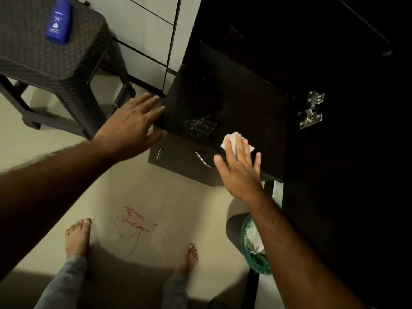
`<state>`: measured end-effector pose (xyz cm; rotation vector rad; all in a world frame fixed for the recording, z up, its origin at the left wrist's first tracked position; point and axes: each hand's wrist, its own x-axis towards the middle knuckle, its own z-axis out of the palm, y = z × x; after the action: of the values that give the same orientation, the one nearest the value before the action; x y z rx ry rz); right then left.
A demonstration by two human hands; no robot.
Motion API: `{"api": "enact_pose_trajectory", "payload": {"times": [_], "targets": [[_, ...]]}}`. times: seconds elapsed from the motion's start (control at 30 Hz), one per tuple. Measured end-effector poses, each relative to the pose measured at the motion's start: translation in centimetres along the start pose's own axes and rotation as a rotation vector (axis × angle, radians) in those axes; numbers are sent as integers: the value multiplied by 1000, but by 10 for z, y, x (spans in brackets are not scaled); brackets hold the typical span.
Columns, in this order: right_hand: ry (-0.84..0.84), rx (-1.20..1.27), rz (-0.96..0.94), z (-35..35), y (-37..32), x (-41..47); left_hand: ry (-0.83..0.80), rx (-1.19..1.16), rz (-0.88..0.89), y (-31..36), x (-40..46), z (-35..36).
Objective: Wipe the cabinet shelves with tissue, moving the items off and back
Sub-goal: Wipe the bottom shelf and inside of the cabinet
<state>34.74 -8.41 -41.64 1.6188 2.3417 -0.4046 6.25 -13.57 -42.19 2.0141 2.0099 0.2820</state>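
A bottle (59,21) lies on the stool (44,61), left of the cabinet (312,52). The tissue (231,140) lies on the shelf (234,97), under the right hand (239,170). A bin (252,246) stands right of the feet.

Both arms are bare all the way up, with no sleeves, watch or rings to see. The left hand (131,121) and the right hand (239,168) wear no gloves. The legs wear grey-blue trousers (64,284) that end at the ankles. The two feet (78,237) are bare, with no shoes or socks.
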Motion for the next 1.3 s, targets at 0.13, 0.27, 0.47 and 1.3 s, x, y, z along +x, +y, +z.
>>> {"api": "enact_pose_trajectory", "payload": {"times": [0.13,0.27,0.47,1.3], "targets": [[-7,102,114,-7,-30,34,-25,46,-1,-3,-3,1],[36,31,-31,5,-64,24,-57,104,-16,-10,-5,5],[-7,-42,-87,6,-37,-12,-90,131,-13,-22,-10,6],[1,28,6,-31,-81,102,-137,58,-16,-36,15,11]]}}
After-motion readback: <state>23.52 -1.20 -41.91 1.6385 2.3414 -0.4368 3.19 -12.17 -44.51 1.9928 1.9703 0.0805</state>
